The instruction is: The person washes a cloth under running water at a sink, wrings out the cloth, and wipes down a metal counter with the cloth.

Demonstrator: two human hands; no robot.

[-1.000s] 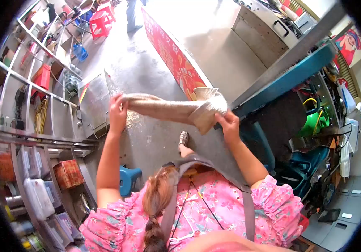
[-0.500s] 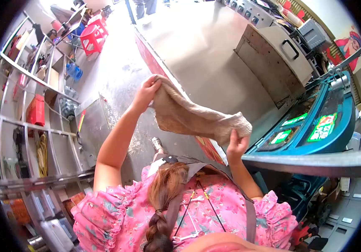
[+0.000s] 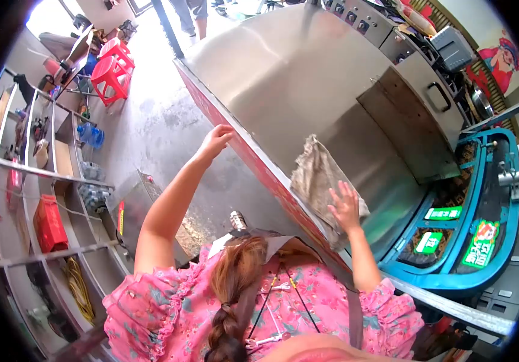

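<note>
A grey-beige cloth (image 3: 320,178) lies crumpled over the near edge of the metal countertop (image 3: 271,78), part of it hanging down the side. My right hand (image 3: 345,206) rests on or just above the cloth's right part, palm down with fingers spread. Off to the left of the cloth, my left hand (image 3: 216,140) is raised near the counter's red side panel, touching no cloth. Its fingers are bent and close together, and nothing shows in them.
A teal-framed unit (image 3: 452,223) adjoins the counter at right, below a metal box (image 3: 416,114). Shelving (image 3: 48,235) lines the left side. Red stools (image 3: 111,78) stand upper left. A person's legs (image 3: 190,15) show at the top.
The cloth, earlier stretched between both hands, now lies on the counter edge. My left hand has let go of it; my right hand has opened. The view has shifted towards the counter.
</note>
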